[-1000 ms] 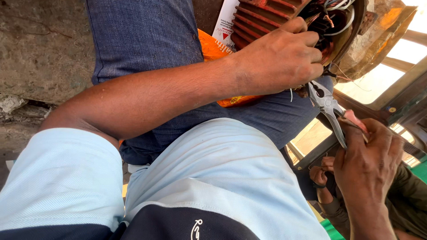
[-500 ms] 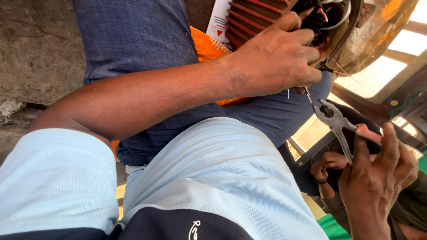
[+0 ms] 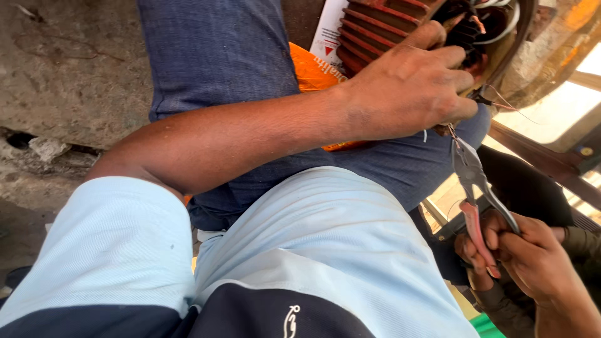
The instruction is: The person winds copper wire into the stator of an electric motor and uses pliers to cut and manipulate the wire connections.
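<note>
1. Far left, bare concrete floor (image 3: 69, 81), cracked, with a loose chip lying in the gap. Nothing in use there.

2. Moving in, the person's pale blue shirt (image 3: 300, 250) fills the bottom, and the jeans (image 3: 219, 75) rise behind the outstretched forearm. The view looks down over the chest, so the work sits up on the lap, close to the eyes.

3. An orange bag (image 3: 307, 72) is wedged between the thigh and the motor, touching both. It looks like padding or simply trapped there; I cannot tell which.

4. Top centre, the motor (image 3: 382, 28), a reddish ribbed housing, lies tilted on the lap with its open end facing right. That angle presents the windings and wires to the tool.

5. The left hand (image 3: 413, 87) comes across from the left with fingers curled closed around the motor's rim, clamping it against the leg. A steadying grip, by the look of it, so a pull will not drag the housing.

6. Just under those knuckles, a thin wire (image 3: 507, 103) trails from the opening to the right.

7. The pliers (image 3: 469, 181) point upward, nose right at the underside of the left hand; whether the tip bites a wire is too small to tell.

8. Lower right, the right hand (image 3: 532, 260) is wrapped closed on the pliers' pink handles, held low so the tool reaches up.
</note>
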